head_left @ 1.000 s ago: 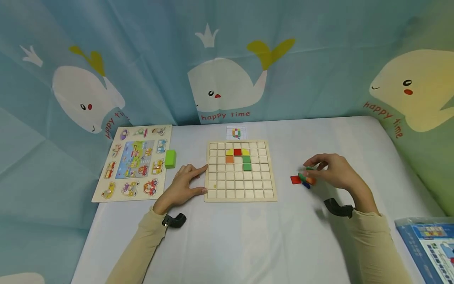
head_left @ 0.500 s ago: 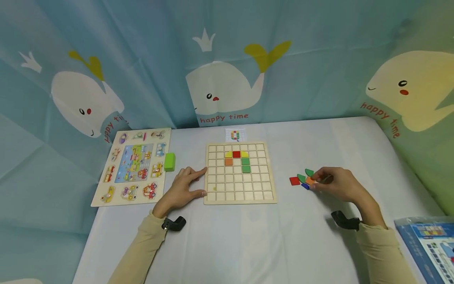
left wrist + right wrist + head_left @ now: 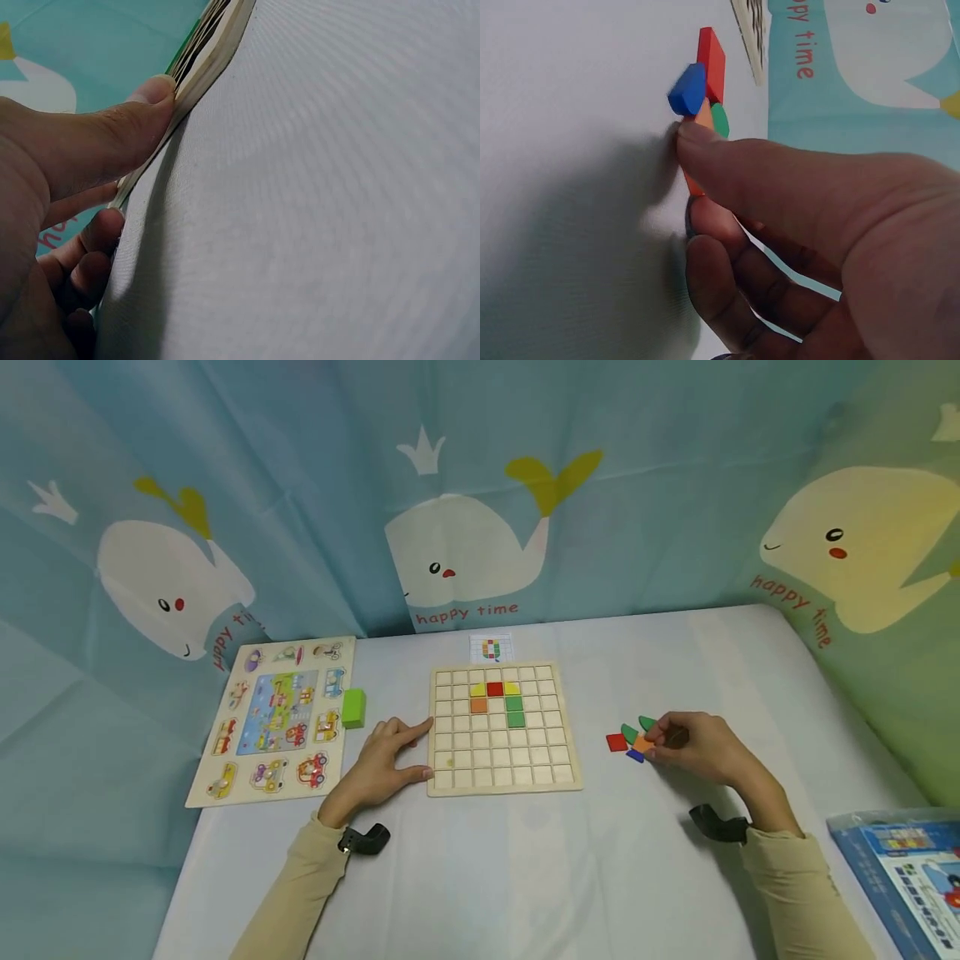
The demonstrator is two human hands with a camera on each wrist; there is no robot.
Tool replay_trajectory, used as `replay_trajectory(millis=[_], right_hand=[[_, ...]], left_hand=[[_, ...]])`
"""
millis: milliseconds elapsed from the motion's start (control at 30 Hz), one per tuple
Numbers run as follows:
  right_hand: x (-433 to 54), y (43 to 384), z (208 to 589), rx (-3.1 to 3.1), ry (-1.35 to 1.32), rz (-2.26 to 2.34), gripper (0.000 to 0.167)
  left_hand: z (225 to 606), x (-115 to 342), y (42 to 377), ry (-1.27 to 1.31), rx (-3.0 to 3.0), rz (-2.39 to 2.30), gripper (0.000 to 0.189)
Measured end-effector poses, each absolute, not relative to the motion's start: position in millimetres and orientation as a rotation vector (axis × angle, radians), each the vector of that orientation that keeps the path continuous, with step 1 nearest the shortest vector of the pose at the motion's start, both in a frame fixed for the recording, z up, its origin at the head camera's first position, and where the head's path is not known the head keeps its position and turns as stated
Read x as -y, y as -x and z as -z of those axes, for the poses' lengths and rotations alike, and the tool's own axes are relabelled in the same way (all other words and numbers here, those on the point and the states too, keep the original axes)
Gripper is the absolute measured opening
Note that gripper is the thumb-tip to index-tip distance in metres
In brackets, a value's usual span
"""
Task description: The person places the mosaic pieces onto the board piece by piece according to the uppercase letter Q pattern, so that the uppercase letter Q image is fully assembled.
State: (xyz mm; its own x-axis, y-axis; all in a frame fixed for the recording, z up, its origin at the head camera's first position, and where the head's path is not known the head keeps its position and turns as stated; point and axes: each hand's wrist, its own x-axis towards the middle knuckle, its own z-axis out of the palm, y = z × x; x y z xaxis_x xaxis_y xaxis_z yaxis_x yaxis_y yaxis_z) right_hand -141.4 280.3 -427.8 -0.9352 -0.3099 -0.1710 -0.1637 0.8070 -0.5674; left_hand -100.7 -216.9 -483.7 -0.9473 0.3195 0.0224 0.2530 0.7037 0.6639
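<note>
Your L hand (image 3: 382, 765) touches board (image 3: 504, 758) at its 9 o'clock edge, thumb & index spread apart. Your R hand (image 3: 701, 745) pinches loose orange tile (image 3: 642, 744) btwn thumb & index, well off board's 3 o'clock side. Abt it: red tile (image 3: 617, 742) at 9, blue tile (image 3: 635, 756) at 7, green tiles (image 3: 629, 733) at 10 & 12.

Red "happy time" lettering (image 3: 467, 613) repeats across the blue curtain (image 3: 322, 485).

Head view angles down; wrist views close; tabletop (image 3: 480, 877) shared.
</note>
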Motion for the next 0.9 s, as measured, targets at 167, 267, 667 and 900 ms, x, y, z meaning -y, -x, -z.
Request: replay_trajectory(millis=[167,267,667,900], right_hand=[[-276.9,141.1,431.0,-2.732,0.389,0.826,0.022],[-276.7,141.5,432.0,-2.739,0.415,0.816,0.022],[-280.6,142.7,424.0,-2.725,0.515,0.785,0.011],[-275.2,147.5,419.3,-2.685,0.614,1.011,0.027]], left_hand=[[485.0,219.5,97.9,-0.465,-2.815,-1.079,0.082],[484.6,219.9,98.3,-0.482,-2.816,-1.086,0.081],[480.8,214.9,108.0,-0.507,-2.793,-1.091,0.081],[480.9,217.0,103.8,-0.495,-2.804,-1.089,0.080]])
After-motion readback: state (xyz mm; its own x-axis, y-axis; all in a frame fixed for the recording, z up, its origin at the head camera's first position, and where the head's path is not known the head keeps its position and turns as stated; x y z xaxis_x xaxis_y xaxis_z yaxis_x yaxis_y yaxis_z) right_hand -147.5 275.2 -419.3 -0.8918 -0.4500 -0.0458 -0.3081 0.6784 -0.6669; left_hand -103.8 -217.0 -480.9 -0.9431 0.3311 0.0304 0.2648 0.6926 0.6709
